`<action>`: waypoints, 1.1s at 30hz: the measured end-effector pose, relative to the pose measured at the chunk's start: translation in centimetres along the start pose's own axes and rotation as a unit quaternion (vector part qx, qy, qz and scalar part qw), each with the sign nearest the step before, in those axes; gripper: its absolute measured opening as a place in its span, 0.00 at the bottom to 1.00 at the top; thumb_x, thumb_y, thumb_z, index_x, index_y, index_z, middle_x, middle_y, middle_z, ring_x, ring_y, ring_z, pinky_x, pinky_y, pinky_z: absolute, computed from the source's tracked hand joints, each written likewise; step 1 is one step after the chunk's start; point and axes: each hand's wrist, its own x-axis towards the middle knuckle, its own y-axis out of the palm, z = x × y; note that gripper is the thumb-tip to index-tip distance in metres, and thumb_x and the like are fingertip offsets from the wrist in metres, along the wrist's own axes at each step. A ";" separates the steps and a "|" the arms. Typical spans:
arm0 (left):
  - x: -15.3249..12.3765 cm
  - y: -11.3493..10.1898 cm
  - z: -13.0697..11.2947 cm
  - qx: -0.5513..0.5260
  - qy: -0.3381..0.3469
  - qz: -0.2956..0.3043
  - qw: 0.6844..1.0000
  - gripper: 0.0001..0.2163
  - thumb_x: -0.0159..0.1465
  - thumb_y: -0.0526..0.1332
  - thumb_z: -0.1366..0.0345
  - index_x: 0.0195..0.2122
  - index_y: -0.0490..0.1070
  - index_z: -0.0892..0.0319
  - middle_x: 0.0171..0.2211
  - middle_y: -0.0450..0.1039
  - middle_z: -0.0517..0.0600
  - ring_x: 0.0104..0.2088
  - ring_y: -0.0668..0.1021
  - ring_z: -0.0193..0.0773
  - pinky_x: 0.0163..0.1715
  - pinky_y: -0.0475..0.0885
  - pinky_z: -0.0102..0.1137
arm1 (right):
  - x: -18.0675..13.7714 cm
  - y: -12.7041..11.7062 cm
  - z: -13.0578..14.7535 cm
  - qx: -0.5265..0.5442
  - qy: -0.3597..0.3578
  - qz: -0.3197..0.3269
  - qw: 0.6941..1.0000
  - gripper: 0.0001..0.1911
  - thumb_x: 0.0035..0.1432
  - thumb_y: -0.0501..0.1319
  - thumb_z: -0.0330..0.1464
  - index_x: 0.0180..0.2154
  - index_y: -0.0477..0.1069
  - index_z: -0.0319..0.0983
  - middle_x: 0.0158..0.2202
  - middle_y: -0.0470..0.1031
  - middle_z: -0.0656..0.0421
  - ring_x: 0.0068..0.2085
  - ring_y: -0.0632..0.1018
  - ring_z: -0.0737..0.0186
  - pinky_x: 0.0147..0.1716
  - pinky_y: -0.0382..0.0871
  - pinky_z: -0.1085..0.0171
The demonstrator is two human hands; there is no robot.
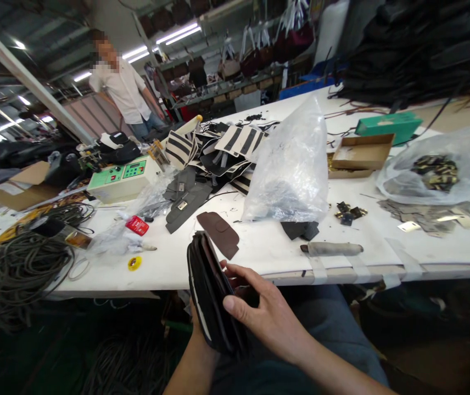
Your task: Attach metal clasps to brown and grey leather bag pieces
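Note:
A dark wallet [212, 296] stands upright over my lap at the table's front edge, its layered compartments turned toward me and slightly parted. My left hand [202, 334] supports it from the left and below; most of those fingers are hidden behind it. On its right side, my right hand [263, 304] grips the edge, thumb against the near layers and fingers bent over the far part. Beyond the wallet a brown leather piece [219, 233] lies flat on the white table [259, 263]. Grey cut pieces [189, 200] with small metal plates lie farther back.
A clear plastic bag [290, 170] stands mid-table beside striped pieces [241, 141]. At left are a green control box [122, 178], a red bottle [136, 224] and coiled cord [24, 269]. A wrapped tool [334, 249] lies right. One person [122, 90] stands behind.

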 end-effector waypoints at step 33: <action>-2.9 3.3 -0.8 -0.008 0.116 -0.046 0.992 0.19 0.70 0.58 0.55 0.51 0.81 0.61 0.45 0.85 0.57 0.50 0.84 0.50 0.58 0.75 0.44 | 1.8 -0.2 -1.5 0.109 0.049 0.027 0.992 0.23 0.59 0.71 0.40 0.54 0.72 0.42 0.48 0.80 0.57 0.50 0.80 0.50 0.52 0.75 0.55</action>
